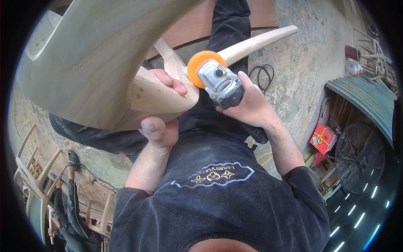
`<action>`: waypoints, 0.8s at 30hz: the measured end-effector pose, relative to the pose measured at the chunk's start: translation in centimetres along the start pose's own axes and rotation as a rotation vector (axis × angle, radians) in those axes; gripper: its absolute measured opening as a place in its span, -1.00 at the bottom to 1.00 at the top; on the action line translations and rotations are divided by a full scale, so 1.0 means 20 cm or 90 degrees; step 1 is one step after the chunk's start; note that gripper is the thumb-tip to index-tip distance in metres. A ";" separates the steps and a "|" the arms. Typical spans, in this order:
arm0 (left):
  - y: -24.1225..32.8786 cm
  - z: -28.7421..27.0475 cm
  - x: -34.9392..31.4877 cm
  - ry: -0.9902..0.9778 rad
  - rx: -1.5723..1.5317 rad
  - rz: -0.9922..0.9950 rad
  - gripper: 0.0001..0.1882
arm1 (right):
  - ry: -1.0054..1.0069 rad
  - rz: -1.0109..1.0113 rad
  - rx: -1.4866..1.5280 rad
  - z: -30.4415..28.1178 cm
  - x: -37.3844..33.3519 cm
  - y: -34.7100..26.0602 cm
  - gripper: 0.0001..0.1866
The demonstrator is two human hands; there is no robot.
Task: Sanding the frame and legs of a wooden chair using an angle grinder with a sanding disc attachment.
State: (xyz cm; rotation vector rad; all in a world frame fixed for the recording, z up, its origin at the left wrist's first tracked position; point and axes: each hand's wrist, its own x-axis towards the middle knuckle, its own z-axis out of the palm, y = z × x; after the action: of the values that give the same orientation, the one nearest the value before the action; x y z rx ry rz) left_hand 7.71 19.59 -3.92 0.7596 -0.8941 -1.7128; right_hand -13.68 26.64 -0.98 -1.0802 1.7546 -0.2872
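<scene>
A pale wooden chair frame (pixel 98 84) lies across my lap, its broad curved part filling the upper left. My left hand (pixel 161 126) grips the rounded wooden end, thumb below and fingertips showing over the top edge. In my right hand (pixel 249 105) is an angle grinder (pixel 218 80) with a silver head, a dark body and an orange disc (pixel 200 63). The disc sits right beside the wooden joint; whether it touches cannot be made out. Beyond it, a tapered wooden leg (pixel 260 44) points to the upper right, passing over my dark trouser leg (pixel 231 25).
A black cable (pixel 262 77) lies coiled on the worn floor. To the right stand a large black fan (pixel 359 157), a red box (pixel 323 137) and a corrugated sheet (pixel 363 101). At lower left, another person (pixel 73 210) sits among wooden chair frames (pixel 40 185).
</scene>
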 end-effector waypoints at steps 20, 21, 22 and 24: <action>-0.02 0.01 -0.01 0.000 -0.002 0.016 0.00 | 0.207 0.119 0.100 -0.21 -0.04 0.21 -0.25; -0.02 0.02 0.00 0.002 0.001 0.021 0.00 | 0.190 0.100 0.087 -0.21 -0.04 0.19 -0.26; -0.02 0.02 0.00 0.001 0.002 0.023 0.01 | 0.176 0.085 0.074 -0.22 -0.06 0.16 -0.27; -0.02 0.01 0.00 0.000 0.001 0.013 0.01 | 0.123 0.065 0.067 -0.17 -0.05 0.09 -0.27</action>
State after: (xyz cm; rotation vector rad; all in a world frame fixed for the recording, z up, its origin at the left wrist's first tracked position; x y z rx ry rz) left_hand 7.42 19.77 -4.09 0.7480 -0.9001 -1.6943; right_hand -17.43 27.49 -0.02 -0.9087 1.9369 -0.4272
